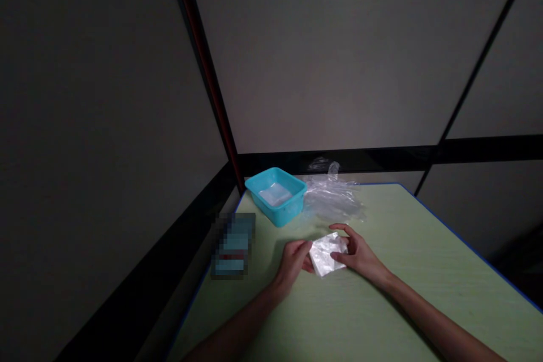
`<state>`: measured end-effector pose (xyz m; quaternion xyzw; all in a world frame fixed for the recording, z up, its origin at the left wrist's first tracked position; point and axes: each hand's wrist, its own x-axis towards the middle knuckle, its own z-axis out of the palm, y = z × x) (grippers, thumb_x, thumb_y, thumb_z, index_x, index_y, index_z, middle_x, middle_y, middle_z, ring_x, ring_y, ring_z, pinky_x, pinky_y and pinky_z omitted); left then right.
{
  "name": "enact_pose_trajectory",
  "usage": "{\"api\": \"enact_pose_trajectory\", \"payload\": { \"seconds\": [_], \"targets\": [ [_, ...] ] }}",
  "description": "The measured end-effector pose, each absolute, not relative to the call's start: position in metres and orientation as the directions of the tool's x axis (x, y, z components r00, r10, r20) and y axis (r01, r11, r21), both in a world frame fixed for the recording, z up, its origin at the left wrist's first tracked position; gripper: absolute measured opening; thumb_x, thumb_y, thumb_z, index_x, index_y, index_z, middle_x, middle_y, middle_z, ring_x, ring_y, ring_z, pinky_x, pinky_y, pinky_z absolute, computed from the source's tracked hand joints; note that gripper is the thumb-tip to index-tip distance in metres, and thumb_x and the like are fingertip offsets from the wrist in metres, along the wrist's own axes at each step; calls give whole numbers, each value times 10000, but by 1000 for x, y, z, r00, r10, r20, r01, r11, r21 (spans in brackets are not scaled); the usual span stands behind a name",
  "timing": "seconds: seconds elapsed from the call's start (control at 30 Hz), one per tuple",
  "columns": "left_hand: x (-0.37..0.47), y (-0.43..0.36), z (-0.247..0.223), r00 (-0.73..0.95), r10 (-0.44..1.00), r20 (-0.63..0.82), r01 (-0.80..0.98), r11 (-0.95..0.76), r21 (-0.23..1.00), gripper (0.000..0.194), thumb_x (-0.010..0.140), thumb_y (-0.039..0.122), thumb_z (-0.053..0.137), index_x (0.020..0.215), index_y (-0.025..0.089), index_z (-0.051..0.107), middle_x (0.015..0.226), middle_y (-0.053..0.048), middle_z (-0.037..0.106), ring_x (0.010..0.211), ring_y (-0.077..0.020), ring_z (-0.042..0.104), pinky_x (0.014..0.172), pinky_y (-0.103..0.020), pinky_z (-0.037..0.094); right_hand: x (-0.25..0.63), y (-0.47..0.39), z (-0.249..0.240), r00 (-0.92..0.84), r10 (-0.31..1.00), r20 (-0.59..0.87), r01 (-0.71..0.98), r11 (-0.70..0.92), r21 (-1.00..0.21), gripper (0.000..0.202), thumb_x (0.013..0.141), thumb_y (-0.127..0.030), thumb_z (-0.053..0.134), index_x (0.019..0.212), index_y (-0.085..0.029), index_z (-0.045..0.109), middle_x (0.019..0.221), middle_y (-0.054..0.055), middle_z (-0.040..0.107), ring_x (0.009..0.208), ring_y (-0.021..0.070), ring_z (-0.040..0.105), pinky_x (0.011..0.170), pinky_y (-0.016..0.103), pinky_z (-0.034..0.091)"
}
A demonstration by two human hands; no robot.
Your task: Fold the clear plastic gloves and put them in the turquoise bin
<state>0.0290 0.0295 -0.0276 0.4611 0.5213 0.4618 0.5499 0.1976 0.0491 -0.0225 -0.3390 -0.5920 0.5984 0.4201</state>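
Observation:
A small, flat, shiny whitish packet [326,254], like folded clear plastic, is held between both hands above the table. My left hand [296,259] grips its left edge, thumb on top and fingers beneath. At its right side my right hand [354,251] pinches it, the thumb over the front and the index finger raised off it. Behind the hands stands a turquoise plastic basket [285,215] with a whitish flat item [275,194] inside. Crumpled clear plastic bags [335,198] lie right of the basket.
The light green table [424,271] has a blue edge. A pixelated bluish object [233,246] lies near its left edge. Grey wall panels with dark strips rise behind and to the left.

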Motion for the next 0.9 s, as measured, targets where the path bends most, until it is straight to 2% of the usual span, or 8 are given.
{"api": "enact_pose_trajectory", "payload": {
  "seconds": [0.17, 0.37, 0.47, 0.6, 0.77, 0.9],
  "targets": [
    [29, 27, -24, 56, 988, -142, -31, 144, 989, 472, 604, 569, 567, 705, 108, 590, 581, -49, 628, 497, -165, 605, 451, -219, 399, 198, 51, -22, -319, 943, 96, -115, 62, -991, 534, 619, -275, 676, 1058, -221, 378, 585, -78, 504, 452, 87, 456, 392, 189, 360],
    [34, 18, -16, 239, 958, -160, 6, 163, 987, 384, 630, 464, 564, 666, 88, 635, 722, -114, 671, 553, -167, 625, 478, -213, 394, 204, 54, -17, -146, 974, 172, -261, 130, -957, 508, 628, -281, 691, 1057, -214, 426, 594, -71, 502, 500, 79, 455, 460, 188, 329],
    [35, 14, -14, 302, 939, -167, 25, 168, 986, 327, 614, 409, 590, 669, 93, 650, 684, -94, 667, 582, -177, 627, 501, -219, 403, 205, 54, -17, -226, 960, 166, -268, 103, -958, 509, 641, -262, 690, 1071, -204, 423, 586, -73, 504, 497, 69, 444, 466, 181, 312],
    [36, 15, -16, 278, 946, -165, 30, 163, 986, 336, 596, 442, 597, 614, 109, 636, 573, -43, 631, 528, -172, 597, 490, -228, 397, 202, 51, -20, -372, 919, 131, -236, 43, -971, 511, 657, -269, 681, 1074, -212, 392, 587, -73, 516, 484, 75, 458, 461, 186, 323],
    [36, 18, -19, 208, 965, -161, 23, 160, 987, 346, 572, 457, 604, 557, 111, 613, 529, -32, 609, 500, -160, 578, 476, -223, 391, 197, 47, -17, -399, 903, 160, -289, 42, -957, 391, 675, -345, 663, 905, -247, 362, 705, -47, 556, 566, 105, 520, 500, 209, 383],
    [36, 19, -19, 148, 977, -153, 5, 154, 988, 352, 573, 456, 600, 615, 107, 627, 564, -43, 625, 505, -161, 587, 450, -215, 386, 195, 44, -15, -403, 899, 174, -294, 53, -954, 389, 654, -344, 679, 787, -242, 329, 651, -74, 506, 547, 88, 489, 485, 185, 361]
  ]
}}
